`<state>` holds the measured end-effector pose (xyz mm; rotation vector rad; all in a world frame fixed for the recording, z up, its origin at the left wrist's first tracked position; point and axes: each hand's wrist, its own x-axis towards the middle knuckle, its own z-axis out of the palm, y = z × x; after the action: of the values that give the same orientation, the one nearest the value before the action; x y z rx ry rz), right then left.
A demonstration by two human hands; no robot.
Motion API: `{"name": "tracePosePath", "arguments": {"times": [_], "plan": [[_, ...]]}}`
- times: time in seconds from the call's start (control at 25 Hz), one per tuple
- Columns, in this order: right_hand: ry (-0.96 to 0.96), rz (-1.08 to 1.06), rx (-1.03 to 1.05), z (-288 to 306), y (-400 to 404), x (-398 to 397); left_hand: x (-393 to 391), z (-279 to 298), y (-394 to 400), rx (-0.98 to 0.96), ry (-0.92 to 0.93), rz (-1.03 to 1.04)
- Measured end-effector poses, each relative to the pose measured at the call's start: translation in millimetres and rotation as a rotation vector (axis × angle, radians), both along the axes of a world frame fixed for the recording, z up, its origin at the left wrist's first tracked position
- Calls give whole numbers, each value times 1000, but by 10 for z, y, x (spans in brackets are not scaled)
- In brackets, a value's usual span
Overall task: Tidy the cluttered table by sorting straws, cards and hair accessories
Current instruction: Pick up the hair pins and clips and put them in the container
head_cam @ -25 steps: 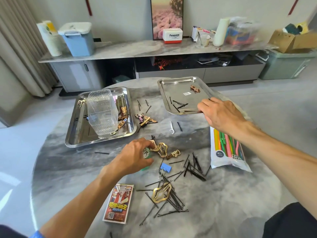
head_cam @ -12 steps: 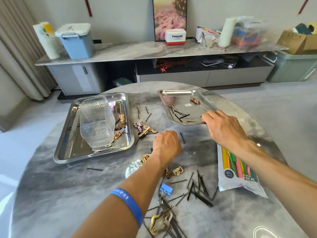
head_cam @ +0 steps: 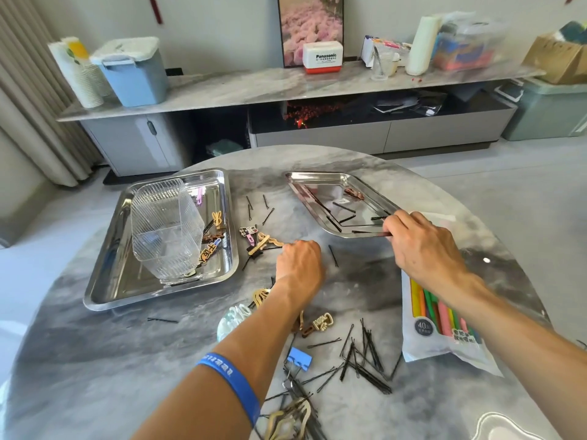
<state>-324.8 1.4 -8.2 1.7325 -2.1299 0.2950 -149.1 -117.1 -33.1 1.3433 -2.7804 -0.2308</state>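
Two steel trays sit on your marble surface [head_cam: 95, 360]. Left tray [head_cam: 104, 274], frame centre-left, holds a clear ribbed bin [head_cam: 165, 227] and several hair clips [head_cam: 211, 246]. Right tray [head_cam: 305, 188] holds bobby pins [head_cam: 344, 207]; your right hand [head_cam: 422, 246] grips its near rim. Your left hand [head_cam: 300, 265], fingers curled, rests mid-frame; its grip is hidden. Straw pack [head_cam: 441, 328] lies lower right.

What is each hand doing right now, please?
Left hand: curled on the table; contents cannot be told.
Right hand: pinching a hairpin at the tray edge.
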Motion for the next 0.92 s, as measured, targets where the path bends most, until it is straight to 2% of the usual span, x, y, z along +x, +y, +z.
{"name": "tracePosePath", "arguments": {"times": [0.24, 0.48, 0.68, 0.72, 0.8, 0.88, 0.92], "plan": [[10, 3, -6, 44, -31, 115, 137, 191, 63, -259, -190, -211], [18, 64, 95, -128, -5, 249, 489, 523, 107, -355, -10, -214], [-149, 223, 362, -160, -12, 473, 794, 628, 210, -226, 36, -175], [-175, 179, 349, -124, 8, 449, 835, 625, 238, -207, 46, -160], [-244, -162, 212, -58, 112, 261, 907, 627, 304, -202, 76, -139], [-541, -630, 170, -17, 337, 68, 960, 630, 385, -219, 104, -130], [-719, -745, 228, -55, 455, 39, 977, 631, 426, -220, 114, -131]]}}
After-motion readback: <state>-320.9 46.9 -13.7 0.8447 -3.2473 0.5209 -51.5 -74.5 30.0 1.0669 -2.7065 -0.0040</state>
